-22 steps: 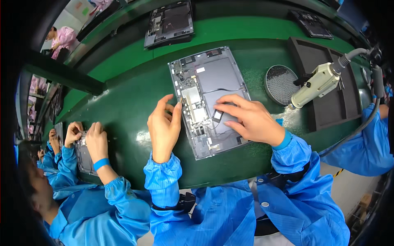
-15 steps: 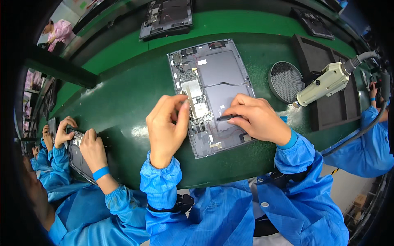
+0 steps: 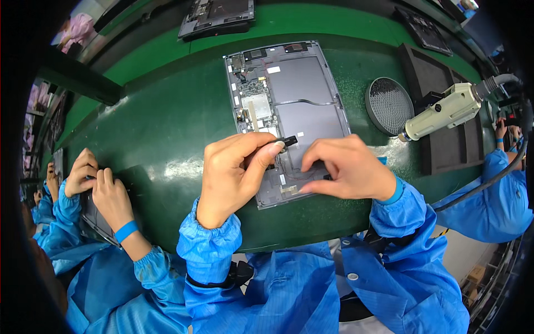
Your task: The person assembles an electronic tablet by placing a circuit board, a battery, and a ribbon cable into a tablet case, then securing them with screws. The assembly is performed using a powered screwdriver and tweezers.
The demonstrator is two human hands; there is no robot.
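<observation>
A long workbench with a glossy dark green top (image 3: pixel 167 128) curves across the room, overhead light glaring off it in pale patches, and a brighter green strip (image 3: pixel 334 22) runs along its far side. A black foam tray (image 3: pixel 445 150) and a round grey mesh dish (image 3: pixel 389 106) sit toward the right, with an off-white electric screwdriver (image 3: pixel 445 111) hanging over them on a cable. A dark beam (image 3: pixel 78 83) crosses the upper left.
</observation>
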